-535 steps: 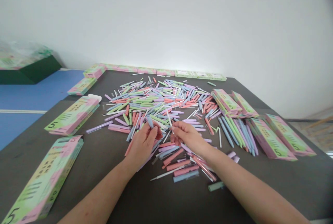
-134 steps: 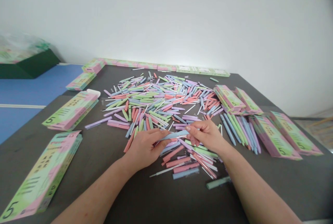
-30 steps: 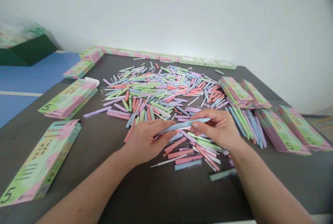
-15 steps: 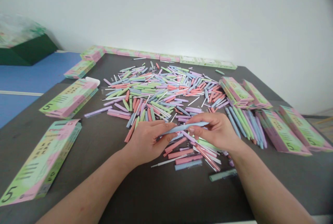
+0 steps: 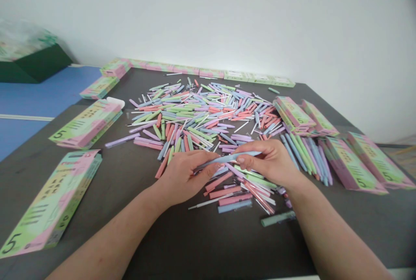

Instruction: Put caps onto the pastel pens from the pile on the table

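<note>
A light blue pen [image 5: 227, 157] lies crosswise between my two hands, above the near part of a heap. My left hand [image 5: 188, 174] pinches its left end between thumb and fingers. Closed on its right part is my right hand [image 5: 268, 161], with the pointed tip showing past the thumb. Below them lie loose pen parts: a pink barrel [image 5: 235, 199], a blue barrel [image 5: 234, 206], a thin white refill [image 5: 208, 202] and a green cap piece [image 5: 277, 218]. The heap of pastel pen parts [image 5: 195, 113] spreads out behind my hands.
Printed boxes [image 5: 52, 202] lie along the left side, one with an open flap [image 5: 116, 101]. More boxes [image 5: 352, 163] stand at the right, beside a row of pens [image 5: 307, 154]. Small boxes [image 5: 185, 70] line the back edge. A dark green bin [image 5: 35, 63] stands far left.
Both hands keep hold of the blue pen in nearly the same place. The left fingers have shifted slightly along it; the heap and boxes look unchanged.
</note>
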